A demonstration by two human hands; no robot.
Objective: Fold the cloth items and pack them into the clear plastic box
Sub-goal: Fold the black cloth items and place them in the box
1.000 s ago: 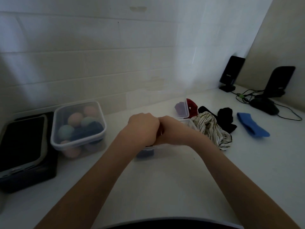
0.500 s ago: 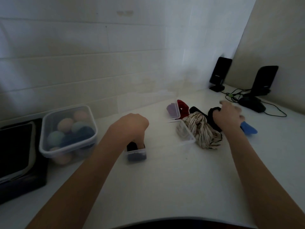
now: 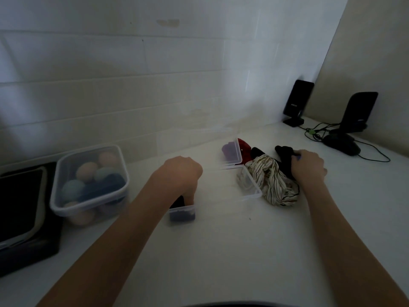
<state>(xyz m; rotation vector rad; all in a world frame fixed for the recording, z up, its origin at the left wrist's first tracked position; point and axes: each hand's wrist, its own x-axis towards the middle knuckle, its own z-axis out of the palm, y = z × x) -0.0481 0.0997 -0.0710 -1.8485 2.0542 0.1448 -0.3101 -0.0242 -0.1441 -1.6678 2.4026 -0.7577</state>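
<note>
The clear plastic box [image 3: 247,196] lies on the white counter in the middle. A dark folded cloth [image 3: 182,214] fills its near-left end. My left hand [image 3: 179,176] is curled over that end, fingers pushed down onto the dark cloth. My right hand [image 3: 308,167] is closed on the counter to the right, against a black cloth [image 3: 284,151]. Only a sliver of the blue cloth [image 3: 298,156] shows between its fingers. A crumpled striped cloth [image 3: 273,186] leans on the box's right end. Behind it lies a red cloth [image 3: 244,147].
A small clear container [image 3: 238,159] with a purple cloth stands behind the box. At the left is a lidded tub [image 3: 88,209] of coloured balls and a black case [image 3: 20,218]. Two black speakers [image 3: 297,103], a mouse [image 3: 342,144] and cables fill the right corner.
My right hand left the box, reached right to the cloths and closed there, hiding the blue cloth. My left hand stayed at the box's left end on the dark cloth.
</note>
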